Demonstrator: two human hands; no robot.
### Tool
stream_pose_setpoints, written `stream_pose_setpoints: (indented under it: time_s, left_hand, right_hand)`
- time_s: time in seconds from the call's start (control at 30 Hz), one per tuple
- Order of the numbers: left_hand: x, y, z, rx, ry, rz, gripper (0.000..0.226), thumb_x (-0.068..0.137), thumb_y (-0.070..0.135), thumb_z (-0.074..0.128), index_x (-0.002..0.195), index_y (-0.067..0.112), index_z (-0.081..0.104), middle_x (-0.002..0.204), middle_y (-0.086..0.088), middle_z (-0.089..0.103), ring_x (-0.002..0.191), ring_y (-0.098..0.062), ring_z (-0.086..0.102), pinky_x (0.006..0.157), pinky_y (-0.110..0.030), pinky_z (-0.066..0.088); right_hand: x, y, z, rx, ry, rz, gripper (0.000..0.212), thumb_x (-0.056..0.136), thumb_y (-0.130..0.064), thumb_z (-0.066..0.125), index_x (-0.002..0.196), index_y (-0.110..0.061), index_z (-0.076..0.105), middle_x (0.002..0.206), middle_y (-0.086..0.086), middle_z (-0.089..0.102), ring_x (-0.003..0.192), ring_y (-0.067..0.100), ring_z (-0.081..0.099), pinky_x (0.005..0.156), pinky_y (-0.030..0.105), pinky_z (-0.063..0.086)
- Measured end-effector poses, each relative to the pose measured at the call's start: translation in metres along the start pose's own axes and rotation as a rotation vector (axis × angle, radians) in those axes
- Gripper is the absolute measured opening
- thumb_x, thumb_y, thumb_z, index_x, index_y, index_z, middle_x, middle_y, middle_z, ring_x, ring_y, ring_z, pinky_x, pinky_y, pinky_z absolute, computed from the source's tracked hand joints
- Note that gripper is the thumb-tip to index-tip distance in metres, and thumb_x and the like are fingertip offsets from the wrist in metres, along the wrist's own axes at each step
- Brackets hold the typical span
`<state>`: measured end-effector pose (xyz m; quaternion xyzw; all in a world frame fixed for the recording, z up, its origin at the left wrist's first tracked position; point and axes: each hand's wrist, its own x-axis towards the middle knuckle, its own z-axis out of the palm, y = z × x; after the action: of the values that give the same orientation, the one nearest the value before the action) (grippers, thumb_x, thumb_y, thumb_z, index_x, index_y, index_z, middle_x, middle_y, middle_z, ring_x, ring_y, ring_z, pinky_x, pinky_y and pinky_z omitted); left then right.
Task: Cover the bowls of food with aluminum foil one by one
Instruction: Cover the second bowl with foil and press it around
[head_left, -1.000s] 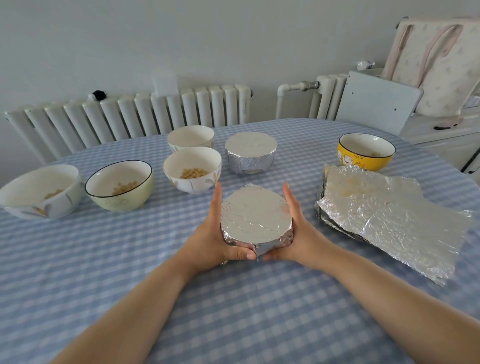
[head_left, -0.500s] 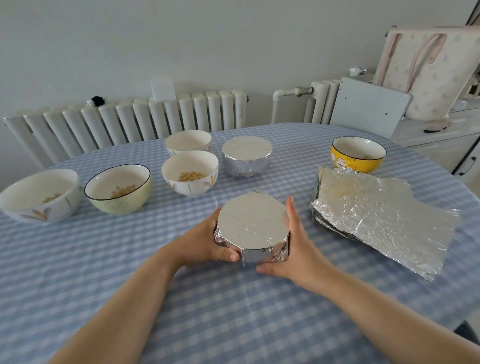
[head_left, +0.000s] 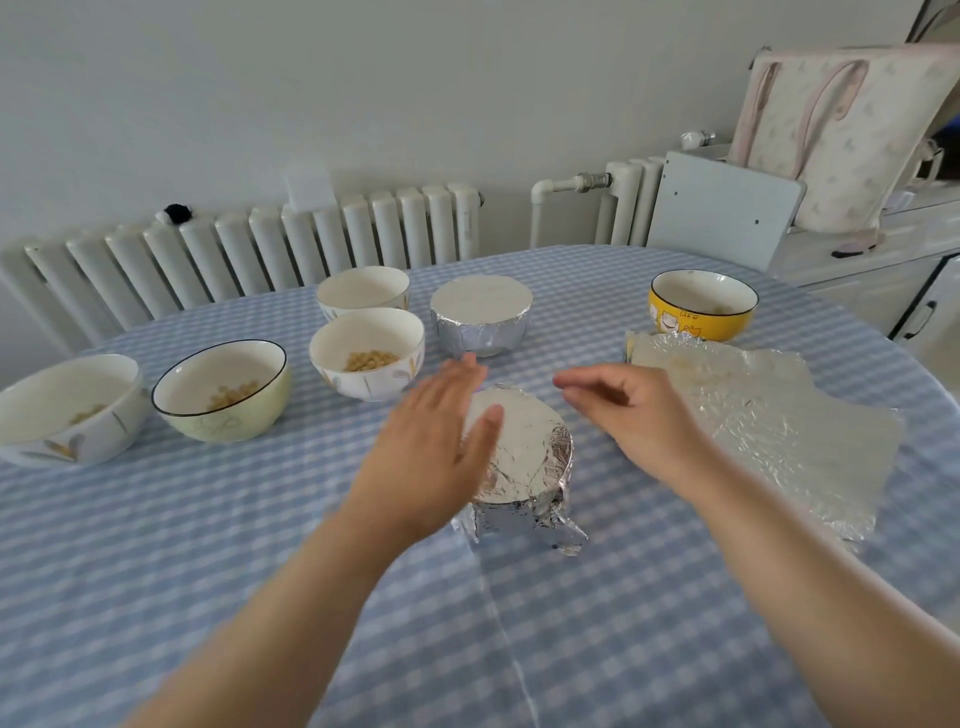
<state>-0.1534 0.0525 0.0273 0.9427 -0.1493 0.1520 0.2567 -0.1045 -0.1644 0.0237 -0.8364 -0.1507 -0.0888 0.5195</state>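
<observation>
From the head camera, seven bowls stand on the checked table (head_left: 156, 571): two are wrapped in foil and five are uncovered. The near wrapped bowl (head_left: 524, 467) sits at the middle of the table, foil tight over its top and crumpled down its side. Behind it stands the far wrapped bowl (head_left: 481, 314). Left of that are two white bowls, the rear white bowl (head_left: 362, 291) and the front white bowl (head_left: 367, 353), which holds yellow kernels. Further left come a green bowl (head_left: 221, 389) and a large white bowl (head_left: 67, 410), both with a few kernels. Right of the near wrapped bowl lies a stack of foil sheets (head_left: 753, 415), with one yellow bowl (head_left: 702, 304) behind it.

The left hand (head_left: 436, 452) hangs flat and spread over the near wrapped bowl's left half, hiding it. The right hand (head_left: 634, 410) hovers to its right, fingers loosely curled, gripping nothing. A radiator (head_left: 260, 249) lines the wall beyond.
</observation>
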Motion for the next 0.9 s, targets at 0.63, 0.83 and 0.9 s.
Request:
stream_pose_setpoints:
  time_s: [0.63, 0.83, 0.9]
  left_hand:
    - [0.01, 0.0, 0.03, 0.336, -0.236, 0.059, 0.093, 0.076, 0.06, -0.009, 0.157, 0.019, 0.011, 0.164, 0.002, 0.006, 0.151, -0.01, -0.001, 0.115, -0.023, -0.009]
    - [0.01, 0.001, 0.03, 0.359, -0.255, 0.053, 0.091, 0.076, 0.06, -0.009, 0.156, 0.021, 0.012, 0.165, 0.004, 0.003, 0.15, -0.008, -0.005, 0.115, -0.024, -0.011]
    - [0.01, 0.001, 0.03, 0.366, -0.263, 0.054, 0.091, 0.076, 0.06, -0.01, 0.156, 0.021, 0.011, 0.165, 0.004, 0.001, 0.15, -0.007, -0.006, 0.116, -0.024, -0.011]
  right_hand:
    - [0.034, 0.001, 0.04, -0.281, -0.124, 0.057, 0.021, 0.094, -0.016, 0.061, 0.108, -0.025, 0.074, 0.108, -0.012, 0.072, 0.099, -0.001, 0.062, 0.084, 0.01, 0.042]
    - [0.036, 0.003, 0.04, -0.236, -0.108, 0.096, 0.02, 0.092, -0.016, 0.064, 0.106, -0.025, 0.075, 0.105, -0.01, 0.074, 0.101, 0.002, 0.065, 0.09, 0.018, 0.047]
    - [0.037, 0.004, 0.04, -0.205, -0.109, 0.109, 0.019, 0.092, -0.016, 0.065, 0.104, -0.025, 0.076, 0.104, -0.009, 0.074, 0.099, 0.001, 0.065, 0.09, 0.019, 0.049]
